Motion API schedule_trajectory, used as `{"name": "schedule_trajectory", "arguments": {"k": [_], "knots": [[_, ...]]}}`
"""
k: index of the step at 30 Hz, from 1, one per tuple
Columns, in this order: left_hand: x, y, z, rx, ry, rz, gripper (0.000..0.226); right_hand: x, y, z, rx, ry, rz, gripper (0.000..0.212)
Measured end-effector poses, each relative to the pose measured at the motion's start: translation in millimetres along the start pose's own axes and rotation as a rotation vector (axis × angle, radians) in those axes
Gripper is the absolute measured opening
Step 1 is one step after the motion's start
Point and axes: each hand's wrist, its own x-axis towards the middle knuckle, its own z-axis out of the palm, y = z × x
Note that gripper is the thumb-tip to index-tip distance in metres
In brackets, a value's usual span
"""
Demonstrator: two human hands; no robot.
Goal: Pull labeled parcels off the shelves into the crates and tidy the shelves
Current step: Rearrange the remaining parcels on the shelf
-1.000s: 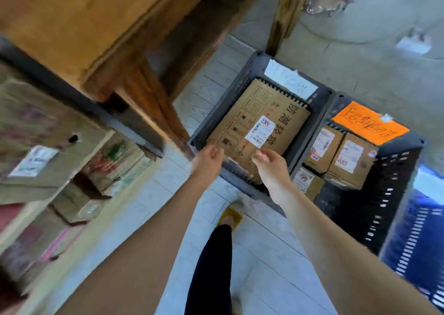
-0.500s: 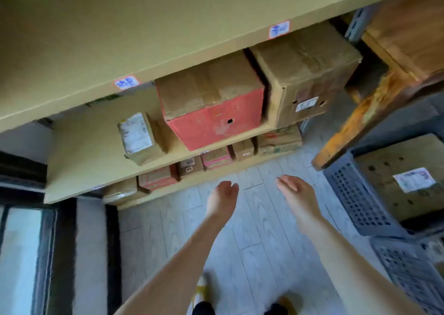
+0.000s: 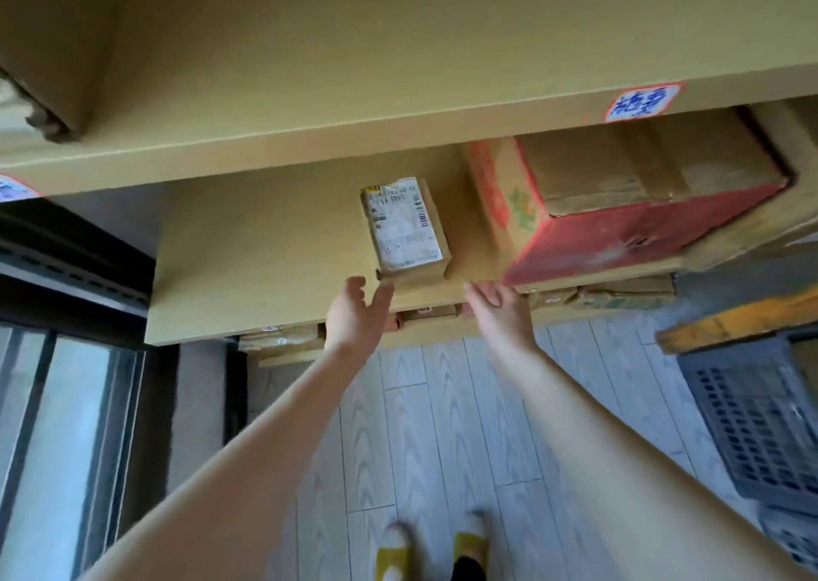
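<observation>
Now your left hand (image 3: 354, 314) and right hand (image 3: 500, 310) reach, fingers spread and empty, to flank the parcel (image 3: 405, 228). It sits label-up at the shelf (image 3: 265, 244) edge, easy to grab.

— What sort of place is this?
— A parcel storeroom: tan board shelves (image 3: 265, 261) with handwritten edge stickers (image 3: 642, 102), taped cardboard boxes (image 3: 414, 272) bearing shipping labels (image 3: 405, 230), a grey perforated plastic crate (image 3: 748, 425) on pale plank flooring (image 3: 442, 425).
</observation>
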Motion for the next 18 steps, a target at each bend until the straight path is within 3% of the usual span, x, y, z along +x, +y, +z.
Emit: {"name": "schedule_trajectory", "arguments": {"k": [3,4,5,6,8,10,13,16,18], "knots": [[36,3,3,-0.004,0.003,-0.01,0.067,36,-10,23,-0.05,0.017,-0.024,0.021],[44,3,5,0.001,-0.013,-0.017,0.067,46,-12,29,-0.08,-0.011,0.0,0.026],[51,3,8,-0.006,-0.029,-0.018,0.065,54,-13,35,-0.1,-0.05,0.033,0.046],[57,3,10,-0.028,-0.042,-0.006,0.057,61,-13,41,-0.121,-0.091,0.062,0.059],[63,-1,14,-0.114,-0.068,0.046,0.029,64,-11,47,-0.177,-0.125,0.061,0.061],[61,-10,14,-0.192,-0.081,0.123,0.022,58,-4,47,-0.152,-0.143,0.003,0.052],[39,-29,18,-0.232,-0.125,0.257,0.036,35,17,36,-0.03,-0.178,-0.141,0.022],[21,-45,24,-0.136,-0.059,0.316,0.054,13,33,31,0.043,-0.234,-0.211,0.01],[21,-43,21,-0.142,-0.036,0.347,0.056,8,31,34,0.075,-0.232,-0.248,0.014]]}}
